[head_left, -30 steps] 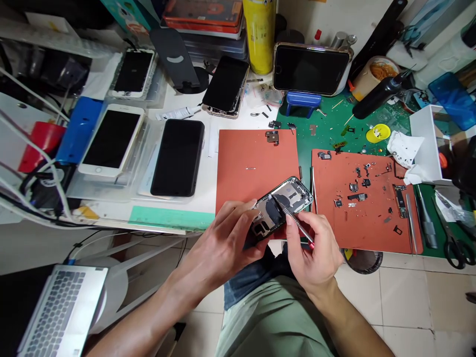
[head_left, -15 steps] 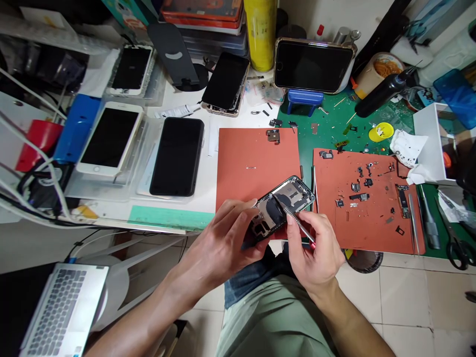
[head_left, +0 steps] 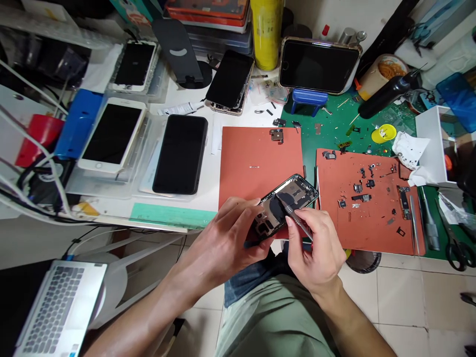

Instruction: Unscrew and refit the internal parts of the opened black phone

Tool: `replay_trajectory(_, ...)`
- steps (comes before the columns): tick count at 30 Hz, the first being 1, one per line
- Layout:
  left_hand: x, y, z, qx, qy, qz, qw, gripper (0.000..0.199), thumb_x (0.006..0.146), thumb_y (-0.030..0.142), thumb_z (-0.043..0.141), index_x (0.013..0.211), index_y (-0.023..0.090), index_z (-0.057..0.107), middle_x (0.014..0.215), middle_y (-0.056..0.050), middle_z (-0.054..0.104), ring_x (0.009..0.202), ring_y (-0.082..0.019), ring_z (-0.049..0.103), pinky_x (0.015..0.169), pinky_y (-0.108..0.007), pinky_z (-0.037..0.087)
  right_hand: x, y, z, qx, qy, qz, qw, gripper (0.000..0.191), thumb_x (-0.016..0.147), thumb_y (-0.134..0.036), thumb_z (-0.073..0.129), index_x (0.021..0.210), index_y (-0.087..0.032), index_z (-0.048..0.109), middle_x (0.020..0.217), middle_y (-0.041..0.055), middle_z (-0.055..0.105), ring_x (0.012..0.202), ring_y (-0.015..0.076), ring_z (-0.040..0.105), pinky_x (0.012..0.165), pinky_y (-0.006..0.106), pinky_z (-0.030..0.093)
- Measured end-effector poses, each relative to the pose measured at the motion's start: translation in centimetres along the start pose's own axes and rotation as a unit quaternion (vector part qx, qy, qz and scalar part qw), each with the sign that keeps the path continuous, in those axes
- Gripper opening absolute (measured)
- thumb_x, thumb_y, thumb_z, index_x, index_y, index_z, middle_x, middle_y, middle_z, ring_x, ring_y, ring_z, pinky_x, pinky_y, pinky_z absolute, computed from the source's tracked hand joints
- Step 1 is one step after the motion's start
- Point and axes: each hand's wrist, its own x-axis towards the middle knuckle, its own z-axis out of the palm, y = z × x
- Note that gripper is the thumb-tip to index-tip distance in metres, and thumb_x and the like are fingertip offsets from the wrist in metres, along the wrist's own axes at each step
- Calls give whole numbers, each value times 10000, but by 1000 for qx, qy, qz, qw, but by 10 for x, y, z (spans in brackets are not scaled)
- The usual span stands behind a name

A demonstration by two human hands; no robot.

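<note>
My left hand (head_left: 232, 233) grips the lower left end of an opened phone housing (head_left: 297, 191), held tilted over the front edge of a reddish-brown mat (head_left: 245, 148). Inside the housing lies a round black pad (head_left: 275, 212), with bare metal and cut-outs around it. My right hand (head_left: 316, 245) pinches a slim metal pry tool (head_left: 297, 219) with a ridged grip. Its narrow tip rests at the upper edge of the black pad; whether it is under the edge, I cannot tell. The fingers of my left hand hide the housing's near corner.
On a second mat (head_left: 364, 223) to the right lie several small phone parts, with tweezers (head_left: 413, 223) and scissors (head_left: 459, 250) beyond. A black phone (head_left: 180, 153) and a white phone (head_left: 113, 134) lie on the left. A propped phone (head_left: 320, 64) stands at the back.
The view has shifted slightly, so the bench sits a little further right. The housing has tilted a little and its inside looks darker. Both hands keep their hold.
</note>
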Motion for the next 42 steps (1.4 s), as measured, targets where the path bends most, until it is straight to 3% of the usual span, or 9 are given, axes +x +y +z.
replay_trajectory(9,0,-1,1,3,8,21,1000,398,1000,261,779,1351,215,598,1303,-101,747,1174,-289,708,1008,-467,622,4,0,0,-109,6,-20,994,264,987,-89,777,1221,-131,665,931,71,752,783,178,684,696,300,611)
replay_trajectory(14,0,-1,1,-5,6,16,1000,457,968,230,810,1370,223,593,1302,-89,752,1173,-292,711,1028,-481,621,7,1,-1,-104,7,-11,994,214,1011,-95,726,1209,-155,672,907,44,746,742,158,679,667,270,589)
replay_trajectory(20,1,-2,4,-5,36,37,999,467,969,197,780,1379,226,559,1314,-94,755,1159,-287,724,1024,-478,626,10,7,-1,-140,21,-47,989,191,998,-95,764,1154,-169,685,830,2,759,617,125,650,622,247,549)
replay_trajectory(42,2,-2,6,18,39,49,998,420,980,207,760,1352,227,567,1271,-94,764,1125,-287,733,989,-479,625,7,11,0,-109,25,-24,993,188,1029,-118,717,1198,-194,683,870,24,764,622,137,678,606,262,580)
